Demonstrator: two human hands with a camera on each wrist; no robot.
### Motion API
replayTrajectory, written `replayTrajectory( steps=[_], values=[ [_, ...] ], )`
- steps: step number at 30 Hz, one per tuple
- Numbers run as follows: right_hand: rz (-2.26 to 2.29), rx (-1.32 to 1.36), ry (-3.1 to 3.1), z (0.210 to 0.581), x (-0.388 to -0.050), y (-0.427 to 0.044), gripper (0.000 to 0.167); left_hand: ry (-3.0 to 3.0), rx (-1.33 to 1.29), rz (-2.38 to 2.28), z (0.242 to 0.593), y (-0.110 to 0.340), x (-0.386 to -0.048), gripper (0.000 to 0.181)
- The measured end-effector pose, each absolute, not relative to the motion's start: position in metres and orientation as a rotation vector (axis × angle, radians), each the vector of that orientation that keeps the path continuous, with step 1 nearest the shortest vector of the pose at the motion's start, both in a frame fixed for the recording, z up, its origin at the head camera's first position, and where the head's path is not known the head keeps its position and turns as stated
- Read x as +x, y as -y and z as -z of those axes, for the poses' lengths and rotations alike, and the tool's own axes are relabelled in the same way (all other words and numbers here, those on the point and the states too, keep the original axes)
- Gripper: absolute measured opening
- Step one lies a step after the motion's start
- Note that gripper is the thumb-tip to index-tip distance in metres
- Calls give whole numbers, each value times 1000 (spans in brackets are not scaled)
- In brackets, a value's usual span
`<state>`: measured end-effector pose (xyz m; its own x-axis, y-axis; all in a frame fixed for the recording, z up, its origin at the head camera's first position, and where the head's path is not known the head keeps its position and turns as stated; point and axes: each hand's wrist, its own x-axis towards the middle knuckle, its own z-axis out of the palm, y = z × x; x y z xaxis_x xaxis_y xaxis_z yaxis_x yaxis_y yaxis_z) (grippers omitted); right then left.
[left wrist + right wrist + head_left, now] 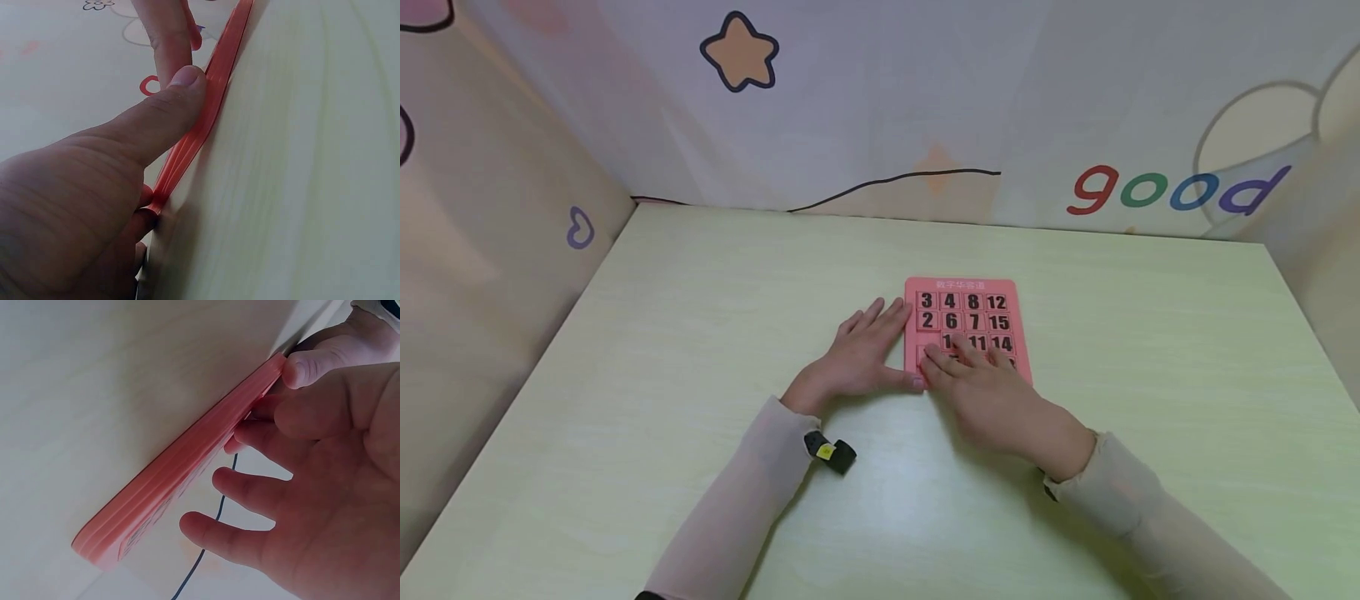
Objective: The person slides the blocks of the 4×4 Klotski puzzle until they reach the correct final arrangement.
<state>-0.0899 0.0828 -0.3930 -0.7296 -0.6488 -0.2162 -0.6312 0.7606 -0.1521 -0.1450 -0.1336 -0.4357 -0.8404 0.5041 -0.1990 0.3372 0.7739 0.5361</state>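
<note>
A pink number slide puzzle (912, 333) with black-numbered tiles lies flat on the table. Along its left side rests my left hand (865, 354), fingers extended to the edge and thumb touching the lower left corner. The left wrist view shows that thumb (178, 103) against the puzzle's pink side (225, 69). My right hand (1000, 408) reaches over the lower rows with its fingers spread, the index fingertip at the lower left tiles. It covers part of the bottom numbers. Seen from the right wrist, the other fingers (237, 544) stand off the puzzle face.
A pale green wood-grain table (700, 333) carries the puzzle. Behind it stands a light cloth backdrop (865, 100) printed with a star and the word "good". Another cloth wall (497, 250) borders the left side. A black strapped device (835, 454) sits at my left wrist.
</note>
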Motion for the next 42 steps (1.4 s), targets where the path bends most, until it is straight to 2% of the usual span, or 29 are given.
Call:
replayTrajectory(
  steps=[19, 32, 42],
  values=[
    [104, -962, -2710, 395, -107, -83, 56, -2646, 655, -669, 436, 132, -144, 108],
    [134, -986, -2767, 389, -84, -106, 51, -2648, 645, -683, 435, 132, -144, 110],
    [101, -920, -2777, 394, -73, -111, 54, -2646, 646, -693, 436, 133, -145, 111]
  ],
)
